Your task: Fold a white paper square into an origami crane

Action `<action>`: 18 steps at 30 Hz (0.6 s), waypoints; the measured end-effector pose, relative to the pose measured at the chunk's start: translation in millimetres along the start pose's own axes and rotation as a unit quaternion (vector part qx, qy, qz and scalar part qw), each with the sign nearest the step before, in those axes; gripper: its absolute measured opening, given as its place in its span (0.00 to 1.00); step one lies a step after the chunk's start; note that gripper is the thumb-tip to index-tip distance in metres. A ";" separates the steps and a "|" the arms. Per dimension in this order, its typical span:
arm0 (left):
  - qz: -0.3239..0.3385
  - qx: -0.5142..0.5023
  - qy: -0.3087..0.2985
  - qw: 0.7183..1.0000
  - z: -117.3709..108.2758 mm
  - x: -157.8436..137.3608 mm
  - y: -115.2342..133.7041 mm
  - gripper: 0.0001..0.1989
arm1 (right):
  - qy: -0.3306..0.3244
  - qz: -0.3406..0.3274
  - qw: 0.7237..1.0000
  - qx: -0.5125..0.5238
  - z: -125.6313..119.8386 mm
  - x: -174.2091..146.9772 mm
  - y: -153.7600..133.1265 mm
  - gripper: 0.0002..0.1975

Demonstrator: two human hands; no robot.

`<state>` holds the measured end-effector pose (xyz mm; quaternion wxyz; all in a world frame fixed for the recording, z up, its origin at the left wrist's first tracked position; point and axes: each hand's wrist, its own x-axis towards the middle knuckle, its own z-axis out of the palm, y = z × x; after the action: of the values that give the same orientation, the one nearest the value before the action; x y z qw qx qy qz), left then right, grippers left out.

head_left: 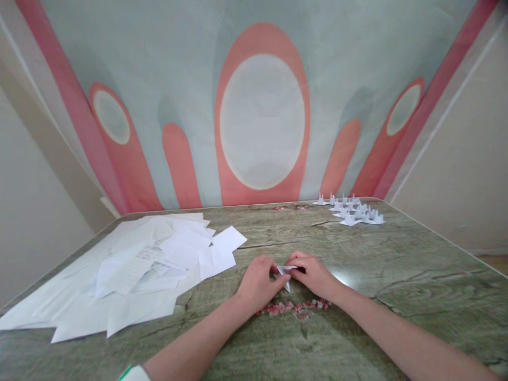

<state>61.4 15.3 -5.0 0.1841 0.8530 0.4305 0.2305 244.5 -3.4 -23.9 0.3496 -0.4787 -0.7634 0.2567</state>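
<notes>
Between my two hands, low over the table, is a small white folded paper piece (284, 271) with pointed corners. My left hand (260, 280) is closed on its left side, the thumb stretched along the near part. From the right, my right hand (311, 274) pinches the other side with thumb and fingers. One paper tip points down toward me below the fingers. Parts of the piece are hidden behind the fingers. At the back right of the table stand several small white folded paper figures (349, 219) with upright points, probably origami.
A wide, loose pile of white paper sheets (138, 312) covers the left side of the wood-grain table (400, 301); some sheets bear writing. Pink flower prints (293, 307) mark the tabletop near my hands. Behind the table rises a grey-green backdrop with coral shapes (262, 121).
</notes>
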 end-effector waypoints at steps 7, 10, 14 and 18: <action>-0.002 -0.025 0.018 1.000 5.8 -4.3 -2.5 0.07 | -0.004 0.004 1.000 0.002 -2.1 2.2 2.4 0.06; -0.009 -0.031 0.033 0.999 7.1 -4.6 -2.6 0.05 | -0.002 0.006 1.000 -0.002 -2.0 1.4 0.7 0.07; -0.011 -0.047 0.043 0.998 7.4 -5.6 -2.0 0.07 | 0.000 0.000 1.000 -0.017 -1.1 0.0 -1.3 0.08; -0.005 -0.063 0.041 0.997 7.0 -5.7 -2.0 0.07 | 0.004 -0.009 0.999 -0.031 0.2 -0.2 -0.9 0.08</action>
<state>61.0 11.0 -13.2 0.2206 0.8275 0.4263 0.2911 243.9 -4.0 -23.5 0.3396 -0.4837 -0.7739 0.2278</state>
